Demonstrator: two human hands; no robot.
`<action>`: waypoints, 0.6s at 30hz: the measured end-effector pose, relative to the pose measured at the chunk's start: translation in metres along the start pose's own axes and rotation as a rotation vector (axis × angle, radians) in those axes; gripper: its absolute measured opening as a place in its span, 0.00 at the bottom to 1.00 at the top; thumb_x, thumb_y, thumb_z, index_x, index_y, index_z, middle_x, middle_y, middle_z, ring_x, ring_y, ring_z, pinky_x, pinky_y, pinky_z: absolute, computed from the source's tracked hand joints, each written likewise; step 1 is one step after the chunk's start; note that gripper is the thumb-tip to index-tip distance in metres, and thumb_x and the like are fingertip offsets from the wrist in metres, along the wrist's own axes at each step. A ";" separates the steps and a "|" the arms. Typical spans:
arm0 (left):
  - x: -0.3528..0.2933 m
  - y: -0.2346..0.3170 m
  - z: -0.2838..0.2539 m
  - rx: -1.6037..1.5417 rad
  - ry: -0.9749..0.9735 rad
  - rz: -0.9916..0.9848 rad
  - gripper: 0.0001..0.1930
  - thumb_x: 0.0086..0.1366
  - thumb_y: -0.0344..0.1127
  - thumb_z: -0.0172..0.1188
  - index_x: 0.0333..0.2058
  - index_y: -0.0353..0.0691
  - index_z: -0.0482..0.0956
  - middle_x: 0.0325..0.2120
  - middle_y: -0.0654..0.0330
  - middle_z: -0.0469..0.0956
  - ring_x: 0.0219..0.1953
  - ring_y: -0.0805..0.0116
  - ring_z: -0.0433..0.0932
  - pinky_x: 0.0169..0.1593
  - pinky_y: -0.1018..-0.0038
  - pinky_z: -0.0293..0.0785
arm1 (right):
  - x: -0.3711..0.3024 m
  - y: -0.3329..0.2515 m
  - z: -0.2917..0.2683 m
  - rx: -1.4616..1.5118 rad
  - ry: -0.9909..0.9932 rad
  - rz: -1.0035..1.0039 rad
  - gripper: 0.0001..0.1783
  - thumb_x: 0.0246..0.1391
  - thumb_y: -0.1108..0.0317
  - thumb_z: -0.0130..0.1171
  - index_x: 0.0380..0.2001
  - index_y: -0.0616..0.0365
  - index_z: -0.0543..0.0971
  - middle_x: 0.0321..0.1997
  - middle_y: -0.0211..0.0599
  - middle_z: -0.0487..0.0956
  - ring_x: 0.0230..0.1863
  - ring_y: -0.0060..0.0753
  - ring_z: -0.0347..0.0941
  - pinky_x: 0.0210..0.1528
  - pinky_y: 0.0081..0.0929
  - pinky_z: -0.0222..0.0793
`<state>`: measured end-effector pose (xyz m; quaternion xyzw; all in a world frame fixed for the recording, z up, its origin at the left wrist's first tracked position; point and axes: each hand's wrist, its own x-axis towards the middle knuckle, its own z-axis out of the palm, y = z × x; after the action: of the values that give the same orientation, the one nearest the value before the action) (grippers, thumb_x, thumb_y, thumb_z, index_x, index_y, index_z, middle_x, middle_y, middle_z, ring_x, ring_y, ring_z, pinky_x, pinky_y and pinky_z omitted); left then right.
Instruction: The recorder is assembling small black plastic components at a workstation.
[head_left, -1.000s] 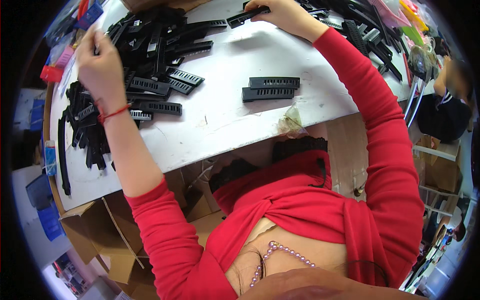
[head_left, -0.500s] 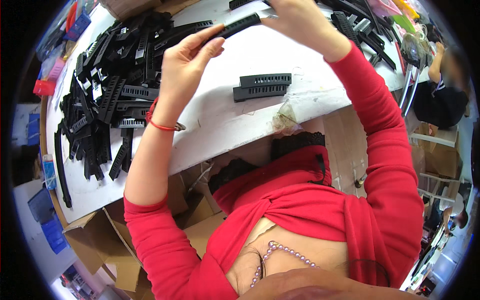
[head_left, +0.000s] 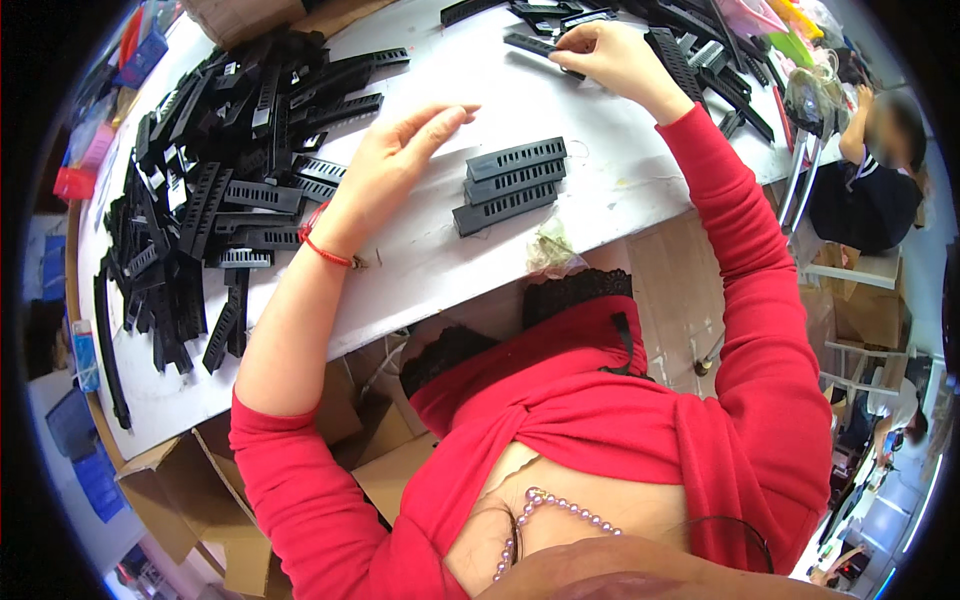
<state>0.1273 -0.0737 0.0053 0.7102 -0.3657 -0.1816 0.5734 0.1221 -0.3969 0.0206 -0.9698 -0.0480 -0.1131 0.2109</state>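
Observation:
My right hand (head_left: 622, 66) is at the far side of the white table, its fingers closed on the near end of a black slotted plastic strip (head_left: 528, 43). Nothing is in my left hand (head_left: 400, 150), which hovers over the table with its fingers stretched out and the thumb a little apart. Between my hands and nearer to me, three black slotted strips lie against one another in a small stack (head_left: 505, 208). To the left of my left hand spreads a big heap of black slotted strips (head_left: 255, 195), some with white parts among them.
More black strips (head_left: 720, 85) lie at the far right of the table (head_left: 420, 265). Crumpled clear plastic (head_left: 552, 250) sits by the near edge. A cardboard box (head_left: 165, 490) stands below at the left. Another person (head_left: 865, 195) sits at the right.
The strip held between both hands has joined the stack, which grew from two to three. My left hand has come away bare; my right hand has taken hold of another strip.

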 end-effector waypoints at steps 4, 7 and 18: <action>0.005 -0.005 -0.005 0.007 0.141 0.074 0.16 0.73 0.40 0.55 0.52 0.37 0.80 0.42 0.61 0.83 0.47 0.76 0.78 0.55 0.78 0.70 | 0.003 0.009 0.002 0.667 -0.112 0.177 0.18 0.56 0.52 0.66 0.42 0.53 0.87 0.37 0.24 0.83 0.37 0.12 0.73 0.38 0.13 0.66; 0.007 -0.009 -0.001 -0.007 0.212 0.118 0.15 0.72 0.37 0.57 0.53 0.39 0.80 0.40 0.60 0.84 0.43 0.75 0.79 0.50 0.79 0.72 | -0.006 -0.016 0.010 0.686 -0.115 0.198 0.19 0.56 0.51 0.67 0.43 0.53 0.86 0.39 0.25 0.83 0.39 0.12 0.73 0.39 0.10 0.65; 0.016 -0.006 -0.005 0.748 0.102 0.306 0.26 0.59 0.33 0.68 0.58 0.53 0.78 0.57 0.56 0.72 0.60 0.55 0.66 0.66 0.63 0.60 | 0.000 -0.071 0.026 0.451 0.130 -0.331 0.18 0.54 0.55 0.67 0.36 0.61 0.85 0.30 0.41 0.84 0.32 0.35 0.80 0.37 0.30 0.74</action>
<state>0.1432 -0.0810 0.0038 0.8152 -0.4794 0.0869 0.3131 0.1177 -0.3211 0.0257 -0.8680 -0.2162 -0.1943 0.4026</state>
